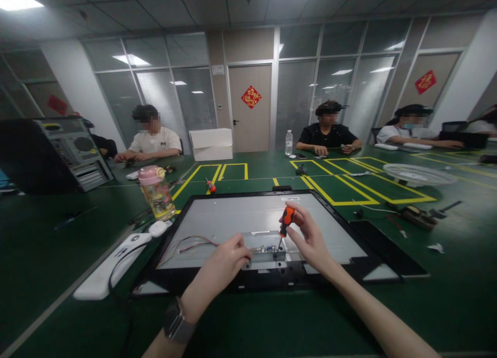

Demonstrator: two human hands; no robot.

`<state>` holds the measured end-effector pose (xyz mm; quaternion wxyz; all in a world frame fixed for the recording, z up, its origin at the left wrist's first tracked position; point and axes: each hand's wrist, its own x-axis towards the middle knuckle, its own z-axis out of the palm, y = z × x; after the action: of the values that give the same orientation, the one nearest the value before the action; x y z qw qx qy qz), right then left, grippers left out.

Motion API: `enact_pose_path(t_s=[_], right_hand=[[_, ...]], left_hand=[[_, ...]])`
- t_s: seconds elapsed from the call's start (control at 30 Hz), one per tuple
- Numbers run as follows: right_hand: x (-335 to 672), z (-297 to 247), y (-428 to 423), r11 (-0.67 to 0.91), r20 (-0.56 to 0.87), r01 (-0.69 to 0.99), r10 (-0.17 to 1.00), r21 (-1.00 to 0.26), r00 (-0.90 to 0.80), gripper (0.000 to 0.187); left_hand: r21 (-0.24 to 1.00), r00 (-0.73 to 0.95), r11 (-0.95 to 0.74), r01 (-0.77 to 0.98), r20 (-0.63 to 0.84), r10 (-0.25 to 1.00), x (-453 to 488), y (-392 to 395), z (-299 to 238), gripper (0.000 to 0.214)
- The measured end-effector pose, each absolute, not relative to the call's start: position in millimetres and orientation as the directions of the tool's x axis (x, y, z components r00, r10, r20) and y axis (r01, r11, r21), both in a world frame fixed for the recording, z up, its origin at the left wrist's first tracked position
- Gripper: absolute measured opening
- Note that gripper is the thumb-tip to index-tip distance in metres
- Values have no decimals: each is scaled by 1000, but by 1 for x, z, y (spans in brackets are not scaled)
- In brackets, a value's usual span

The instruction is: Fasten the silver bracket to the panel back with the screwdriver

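A monitor panel (233, 213) with a black frame and a bare silver back lies flat in front of me. Near its front edge sits a metal bracket (285, 255) with a small circuit board and connector ports. My right hand (310, 241) grips an orange and black screwdriver (288, 220), held nearly upright, its tip down at the bracket's right part. At the bracket's left end, my left hand (229, 254) has its fingers curled together on it; the fingertips are partly hidden. Thin wires (194, 239) run leftward from behind my left hand across the panel.
Left of the panel are a white power strip (116, 265) with a black cable and a pink-lidded bottle (155, 192). A black strip-like panel (388, 246) lies at right. Beyond are a red screwdriver (210, 187), a white ring-shaped part (419, 174), a computer case (77, 151) and several seated people.
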<state>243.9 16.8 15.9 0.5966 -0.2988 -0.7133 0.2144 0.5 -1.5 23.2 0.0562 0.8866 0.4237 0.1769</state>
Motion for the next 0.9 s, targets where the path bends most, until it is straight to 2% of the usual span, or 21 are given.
enact_pose_path(t_s=[0.37, 0.57, 0.77, 0.9], right_hand=[[243, 19, 14, 735, 731, 208, 673, -645, -109, 47], [243, 20, 13, 739, 736, 211, 668, -639, -108, 48], [242, 21, 12, 739, 733, 200, 670, -644, -117, 48], [242, 22, 11, 741, 735, 203, 668, -640, -120, 49]], left_hand=[[318, 599, -639, 701, 224, 769, -13, 8, 18, 22], [240, 584, -605, 759, 160, 796, -12, 0, 22, 27], [157, 554, -566, 809, 118, 824, -10, -5, 21, 23], [185, 539, -557, 809, 143, 830, -11, -8, 19, 20]])
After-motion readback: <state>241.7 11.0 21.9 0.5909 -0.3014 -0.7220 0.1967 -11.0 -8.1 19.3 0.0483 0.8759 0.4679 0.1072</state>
